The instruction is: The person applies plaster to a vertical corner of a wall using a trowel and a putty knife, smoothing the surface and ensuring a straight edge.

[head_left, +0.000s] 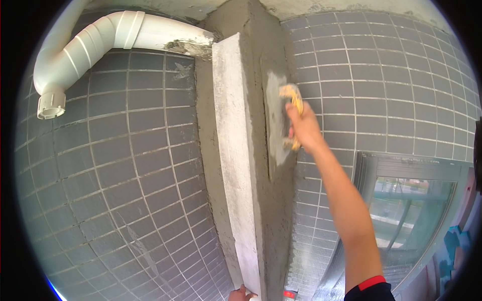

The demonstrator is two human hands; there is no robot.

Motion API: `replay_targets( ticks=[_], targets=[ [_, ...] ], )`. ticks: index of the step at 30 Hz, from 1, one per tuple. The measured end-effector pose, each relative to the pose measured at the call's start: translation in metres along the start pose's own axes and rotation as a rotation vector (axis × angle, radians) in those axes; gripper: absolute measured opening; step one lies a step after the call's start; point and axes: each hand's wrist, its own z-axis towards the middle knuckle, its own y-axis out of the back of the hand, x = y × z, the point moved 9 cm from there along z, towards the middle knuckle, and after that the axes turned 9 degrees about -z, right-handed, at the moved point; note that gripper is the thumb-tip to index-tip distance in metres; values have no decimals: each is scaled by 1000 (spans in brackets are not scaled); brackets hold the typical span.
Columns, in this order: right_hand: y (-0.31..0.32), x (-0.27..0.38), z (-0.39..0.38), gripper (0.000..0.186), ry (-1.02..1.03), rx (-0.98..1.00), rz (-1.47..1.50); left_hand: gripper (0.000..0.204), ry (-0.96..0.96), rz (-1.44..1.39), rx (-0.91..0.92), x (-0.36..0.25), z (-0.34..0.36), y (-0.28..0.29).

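Note:
My right hand grips the yellowish handle of a plastering float, its grey, smeared plate lying against the grey cement render on the right face of a boxed corner column. A long pale straightedge board stands along the column's front edge, reaching from near the pipe down to the lower edge of the view. My left hand is closed on the bottom of this board, partly cut off by the frame.
Grey tiled walls flank the column. A white pipe with a bend enters it at upper left, cement smeared at the joint. A framed window sits at lower right, blue objects beside it. A small red item shows at the bottom.

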Motion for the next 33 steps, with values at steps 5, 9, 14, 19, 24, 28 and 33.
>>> replay_targets(
  ticks=[5, 9, 14, 19, 24, 28, 33],
  targets=[
    [-14, -66, -105, 33, -166, 45, 27, 39, 61, 50, -21, 12, -4, 1],
    [-19, -138, -209, 32, -320, 70, 45, 24, 97, -12, 38, -11, 3, 7],
    [-8, -174, -288, 25, -216, -133, -148, 86, 222, 145, 61, -14, 6, 13],
    [-12, -129, -207, 25, -221, -119, -84, 92, 215, 133, 48, -7, -1, 17],
    [-2, -75, -88, 24, -103, -161, -40, 86, 168, 122, 23, -14, 6, 13],
    [10, -6, 25, 35, 62, -271, -133, 85, 157, 140, 15, -12, 4, 12],
    [14, 34, 90, 14, 36, -24, 37, 82, 69, 117, -11, -26, 12, 11]
  ],
)
